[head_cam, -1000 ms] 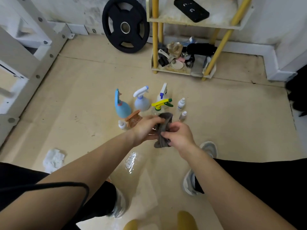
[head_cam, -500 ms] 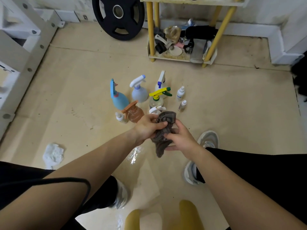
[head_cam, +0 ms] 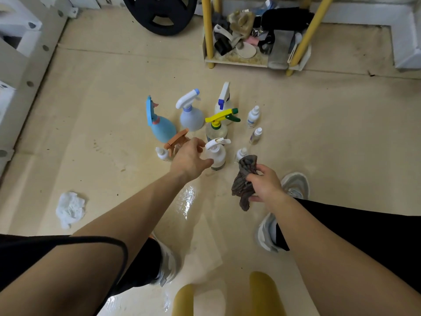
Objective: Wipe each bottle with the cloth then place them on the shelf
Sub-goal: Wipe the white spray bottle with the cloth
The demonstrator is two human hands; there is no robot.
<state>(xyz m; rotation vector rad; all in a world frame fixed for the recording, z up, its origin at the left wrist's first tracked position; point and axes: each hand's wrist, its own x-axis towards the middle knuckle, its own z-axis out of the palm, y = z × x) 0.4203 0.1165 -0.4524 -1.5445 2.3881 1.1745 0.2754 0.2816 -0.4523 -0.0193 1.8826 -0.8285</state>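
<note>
Left hand (head_cam: 190, 159): the fingers are loosely spread and curved, and nothing is held. The thumb tip lies at the side of the front bottle (head_cam: 218, 157); contact cannot be confirmed. Right hand (head_cam: 264, 184): the fingers are curled and the bunched cloth (head_cam: 245, 179) is pinched against the thumb, one end hanging below the hand.

The front bottle is stood on the floor (head_cam: 91, 110), long axis upright, its white nozzle pointed right. A small bottle (head_cam: 241, 153) is stood between it and the cloth. Behind, a yellow-trigger bottle (head_cam: 216, 131), a blue bottle (head_cam: 163, 128) and a pale bottle (head_cam: 191, 116) are clustered upright. Beyond them, the shelf (head_cam: 237, 62) has its bottom tier filled with jumbled brushes and dark items.
</note>
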